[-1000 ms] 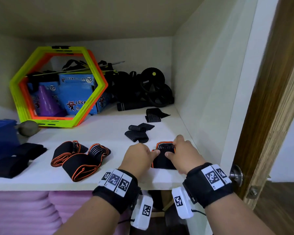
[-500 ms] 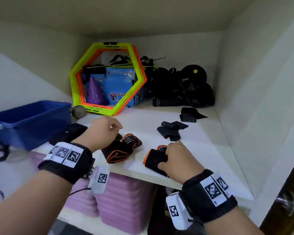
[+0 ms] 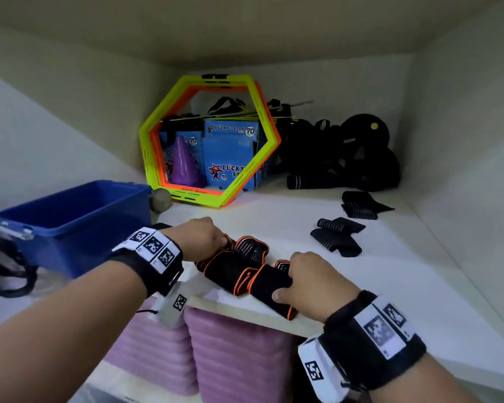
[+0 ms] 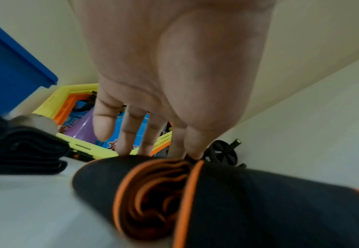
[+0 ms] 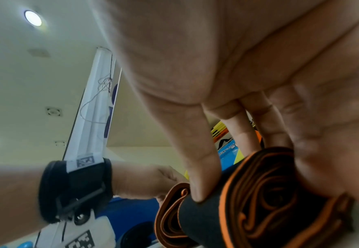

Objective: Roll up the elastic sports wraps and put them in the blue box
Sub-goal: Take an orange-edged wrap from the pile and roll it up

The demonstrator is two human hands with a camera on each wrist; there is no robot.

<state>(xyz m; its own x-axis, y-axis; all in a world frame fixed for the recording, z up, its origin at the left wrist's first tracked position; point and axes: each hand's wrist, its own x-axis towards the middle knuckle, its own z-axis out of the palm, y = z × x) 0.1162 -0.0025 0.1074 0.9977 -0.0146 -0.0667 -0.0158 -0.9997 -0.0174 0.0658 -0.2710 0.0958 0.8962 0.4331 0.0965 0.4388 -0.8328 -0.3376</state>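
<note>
1. The blue cartons (image 3: 230,154) behind the hexagon frames carry the words "LUCKY STAR" and the number "70" in a white circle. I can read this on two cartons; a third one shows only a part at the right side.
2. Each wrist has a black band with white square code markers; there is no readable text on them.
3. The blue box (image 3: 79,225) stands at the left end of the white shelf (image 3: 390,274), open on top. Only a part of its inside is visible, and I cannot tell what is in it.
4. Two hexagon frames (image 3: 210,141), one yellow-green and one orange, stand together and lean at the back. Through them I see one purple cone (image 3: 184,162).
5. The right hand (image 3: 317,282) grips a rolled black wrap with orange edges (image 3: 266,282) at the front edge of the shelf. The thumb and fingers are curled around the roll.
6. The left hand (image 3: 200,238) is curled over a second black and orange wrap (image 3: 230,261), just beside the first, and its fingertips pinch the top of this wrap.
7. Further right lie two small bundles of black ribbed wraps (image 3: 336,237), well apart from the hands.
8. One grey ball (image 3: 160,200) rests between the blue box and the frames.
9. Black wheels and straps (image 3: 355,152) fill the back right corner; I cannot count them.
</note>
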